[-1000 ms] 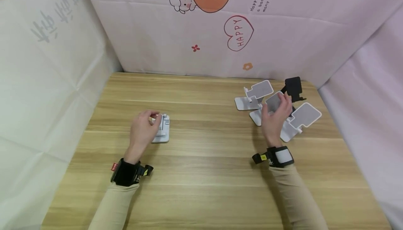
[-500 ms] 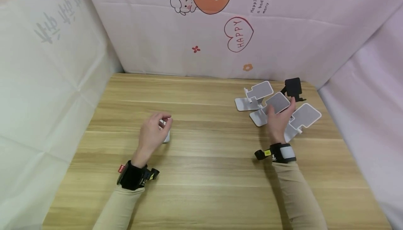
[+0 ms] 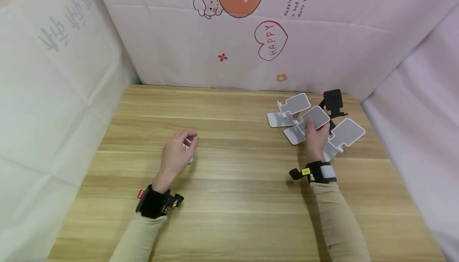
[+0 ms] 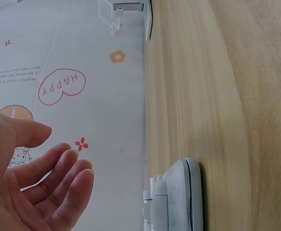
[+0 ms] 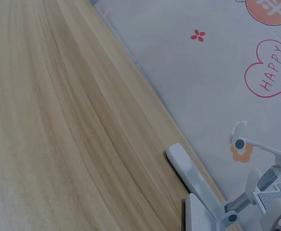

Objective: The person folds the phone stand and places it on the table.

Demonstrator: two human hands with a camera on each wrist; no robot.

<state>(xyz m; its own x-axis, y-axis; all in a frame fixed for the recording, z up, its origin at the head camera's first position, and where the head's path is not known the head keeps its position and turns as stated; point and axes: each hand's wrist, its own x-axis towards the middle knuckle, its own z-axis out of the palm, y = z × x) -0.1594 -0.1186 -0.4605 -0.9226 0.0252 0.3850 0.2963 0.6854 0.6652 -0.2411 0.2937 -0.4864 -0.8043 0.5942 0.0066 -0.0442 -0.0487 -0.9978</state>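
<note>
Overall, pale printed cloth (image 3: 165,51) hangs behind and at the sides of the wood-grain bench (image 3: 229,198). Tan sleeves (image 3: 342,222) cover 2 forearms reaching in from the near edge.

Left hand (image 3: 177,150): above the left part of the bench, over a folded stand. Grip spread, fingers loosely bent, thumb apart from them; the left wrist view shows air between hand and stand. Right hand (image 3: 316,140): at the far right cluster, grip pinching the middle stand (image 3: 315,116), thumb on the front of its grey panel, other fingers mostly hidden behind.

Cluster: 4 raised stands. The middle stand sits between the rear pale stand (image 3: 295,103), farther back and to the left, and the right pale stand (image 3: 346,131); its base lies on the bench. The black stand (image 3: 332,100) is behind it, towards the far right corner.

Folded stand (image 4: 181,197): flat on the bench, well apart from the cluster, mostly hidden by the left hand in the head view.

Black wristbands (image 3: 152,202), 1 per wrist. Cloth prints: red heart outline (image 3: 271,40) reading HAPPY, orange flower (image 3: 281,78), smaller red flower (image 3: 222,57).
</note>
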